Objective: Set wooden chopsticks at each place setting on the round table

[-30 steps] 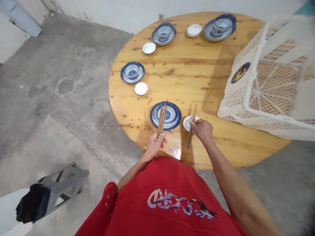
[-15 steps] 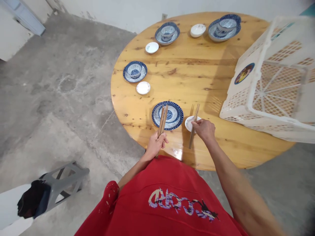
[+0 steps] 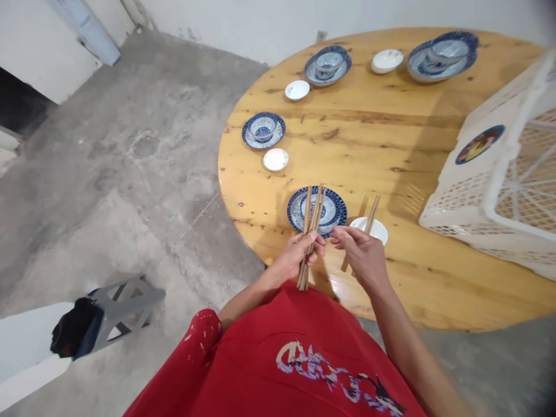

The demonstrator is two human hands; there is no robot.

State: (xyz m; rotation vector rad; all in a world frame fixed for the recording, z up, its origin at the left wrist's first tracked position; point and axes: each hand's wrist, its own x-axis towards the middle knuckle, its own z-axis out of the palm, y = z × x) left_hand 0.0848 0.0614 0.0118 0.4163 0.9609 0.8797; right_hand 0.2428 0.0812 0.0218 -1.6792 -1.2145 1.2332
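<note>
My left hand [image 3: 302, 253] grips a bundle of wooden chopsticks [image 3: 313, 214], which point away from me over the table edge. Just right of it is my right hand [image 3: 364, 258], its fingers loosely bent and apart with nothing seen between them, the tips close to my left fingers. Behind that hand, a separate pair of chopsticks [image 3: 372, 213] lies across a small white saucer [image 3: 380, 230]; the hand partly hides both. Beyond the bundle sits a blue-and-white plate [image 3: 293, 215] with a matching bowl [image 3: 330, 209] on it.
A large white plastic crate [image 3: 473, 174] lies on its side on the right of the round wooden table [image 3: 339, 136]. Along the far rim are more blue plates with bowls, such as this plate [image 3: 247, 139], and white saucers [image 3: 275, 160]. A grey stool [image 3: 125, 313] stands on the floor at left.
My right hand has let go of the chopsticks, which stay on the saucer, and has moved left toward the bundle in my left hand. The view has shifted left.
</note>
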